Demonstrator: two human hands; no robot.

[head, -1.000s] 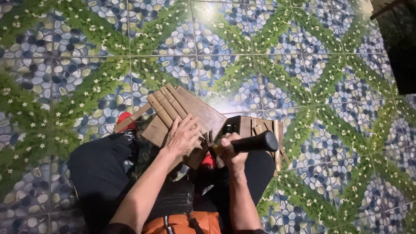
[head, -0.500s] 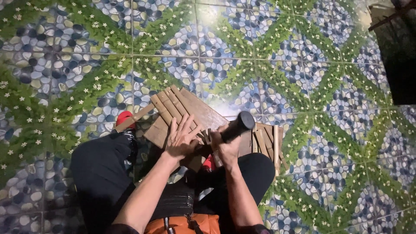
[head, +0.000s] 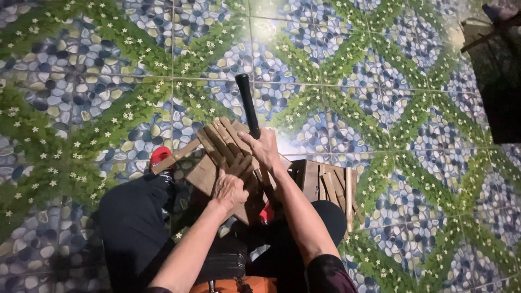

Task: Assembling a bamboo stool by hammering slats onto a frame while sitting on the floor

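The wooden slats (head: 225,149) are pressed flat by the open left hand (head: 229,187); a black-handled tool (head: 247,103) is gripped by the right hand (head: 264,149), so nearby fingers could be struck.

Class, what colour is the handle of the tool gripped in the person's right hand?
Black, plain and unpatterned; the tool handle shows best in the head view.

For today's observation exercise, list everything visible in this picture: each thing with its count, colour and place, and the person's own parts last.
Wooden slat assembly: one, brown, on the person's lap, centre.
Second wooden slatted piece: one, brown, right of the first.
Tool with black handle: one, pointing up from the right hand.
Red footwear: one showing, left of the wood.
Tiled floor: pebble-and-leaf pattern, blue, green.
Dark object: one, top right corner.
Dark trousers: black, below.
Left hand: flat on slats.
Right hand: gripping the tool.
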